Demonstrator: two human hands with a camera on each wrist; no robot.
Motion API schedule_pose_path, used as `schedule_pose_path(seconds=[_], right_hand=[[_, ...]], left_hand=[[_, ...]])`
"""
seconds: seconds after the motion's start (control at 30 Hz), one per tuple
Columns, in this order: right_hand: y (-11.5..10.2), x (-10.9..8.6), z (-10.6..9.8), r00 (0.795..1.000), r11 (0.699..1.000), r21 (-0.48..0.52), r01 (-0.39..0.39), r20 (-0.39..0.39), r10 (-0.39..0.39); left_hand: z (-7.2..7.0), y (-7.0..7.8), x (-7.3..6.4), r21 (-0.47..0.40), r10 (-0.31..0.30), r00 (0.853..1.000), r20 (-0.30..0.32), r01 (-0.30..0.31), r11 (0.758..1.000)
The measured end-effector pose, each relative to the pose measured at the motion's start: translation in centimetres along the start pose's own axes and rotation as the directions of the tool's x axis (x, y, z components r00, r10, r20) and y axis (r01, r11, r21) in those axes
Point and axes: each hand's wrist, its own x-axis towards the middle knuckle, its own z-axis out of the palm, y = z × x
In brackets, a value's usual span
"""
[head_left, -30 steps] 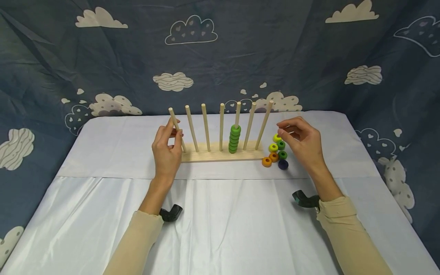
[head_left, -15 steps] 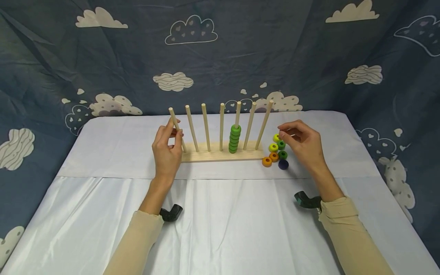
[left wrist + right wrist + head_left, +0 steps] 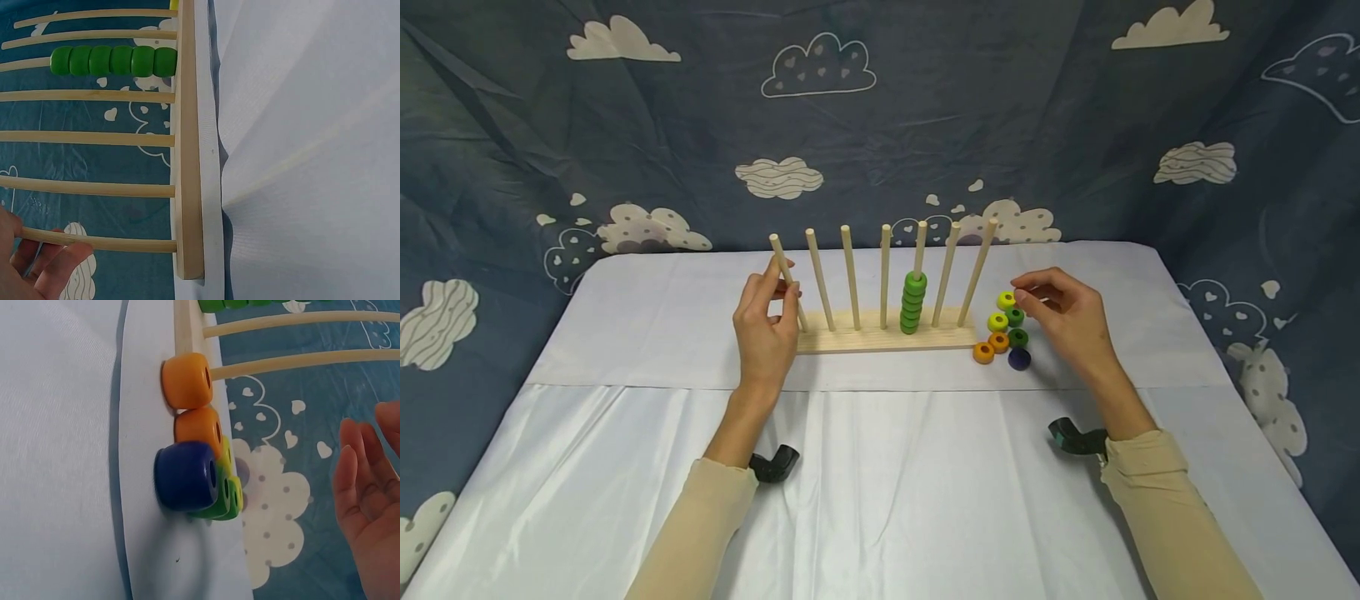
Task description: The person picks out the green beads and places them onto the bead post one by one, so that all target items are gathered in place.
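Note:
A wooden peg rack (image 3: 850,342) stands on the table with several upright pegs. Green beads (image 3: 913,304) are stacked on one peg right of the middle. My left hand (image 3: 766,329) pinches the leftmost peg (image 3: 125,244) between thumb and fingers. Right of the rack lies a loose group of beads: two orange beads (image 3: 187,381), two yellow beads (image 3: 997,322), two green beads (image 3: 1018,337) and a dark blue bead (image 3: 186,476). Just above and to the right of these hovers my right hand (image 3: 1067,317), its fingers loosely bent and nothing between them.
White cloth (image 3: 880,467) covers the table. Behind it hangs a dark blue curtain (image 3: 970,108) with cloud prints. A black wrist mount (image 3: 775,463) sits on the left wrist and another black mount (image 3: 1077,437) on the right.
My right hand has drifted slightly right and down, away from the rack. The left hand keeps its hold on the peg, and the beads stay where they were.

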Motion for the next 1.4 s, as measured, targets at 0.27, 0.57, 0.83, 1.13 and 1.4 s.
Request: schedule_pose_path(seconds=[0.27,0.57,0.83,1.13,1.4], right_hand=[[0.9,0.0,-0.1,1.0,1.0,-0.02,-0.014,0.02,0.014],[1.7,-0.1,-0.2,0.996,0.997,-0.058,-0.06,0.059,0.063],[2.2,-0.2,-0.2,0.994,0.996,-0.061,-0.061,0.092,0.067],[2.7,-0.2,-0.6,0.987,0.99,-0.113,-0.085,0.129,0.099],[3.5,-0.2,-0.9,0.983,0.985,-0.137,-0.101,0.138,0.12]], left_hand=[[0.0,0.0,-0.1,0.006,-0.004,1.0,0.003,0.004,1.0],[-0.1,0.1,-0.1,0.005,-0.027,1.0,0.015,0.027,1.0],[-0.1,0.0,-0.1,0.006,-0.032,0.999,0.023,0.031,0.999],[-0.1,-0.1,-0.1,-0.003,-0.042,0.999,0.016,0.042,0.999],[-0.1,-0.1,-0.1,-0.003,-0.047,0.999,0.017,0.047,0.999]])
